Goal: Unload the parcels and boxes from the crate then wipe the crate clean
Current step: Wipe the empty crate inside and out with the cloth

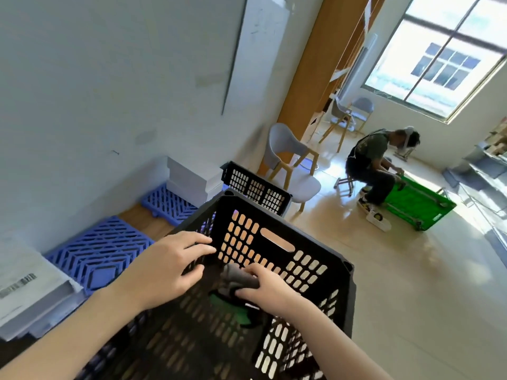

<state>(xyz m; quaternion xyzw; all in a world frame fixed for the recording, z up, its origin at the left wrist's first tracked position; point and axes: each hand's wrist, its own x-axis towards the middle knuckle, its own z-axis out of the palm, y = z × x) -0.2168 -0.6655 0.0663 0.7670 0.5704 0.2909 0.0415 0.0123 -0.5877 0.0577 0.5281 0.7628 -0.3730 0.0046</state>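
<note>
head view: the black crate (285,229) is sitting right in front of you, tipped so its open top is facing you. the floor (384,283) is showing through its slotted far wall. your left hand (170,264) is gripping the crate's left wall, fingers curling over it. your right hand (263,286) is reaching inside the crate, fingers curling round a grey cloth (233,275) and holding it low against the far wall. both hands are clamped, one on the crate and one on the cloth, near each other but not touching. something green (233,314) is showing under the cloth; i cannot tell what it is. left of the crate, blue pallets (101,250) are lying along the wall. white boxes (192,179) are sitting stacked on the farther pallet, and a white parcel (30,292) with a barcode label is resting by the nearer one. a second black crate (255,187) is standing just behind, beside a grey chair (288,157). farther off, a person (370,163) is sitting bent over a green cart (417,207).
</note>
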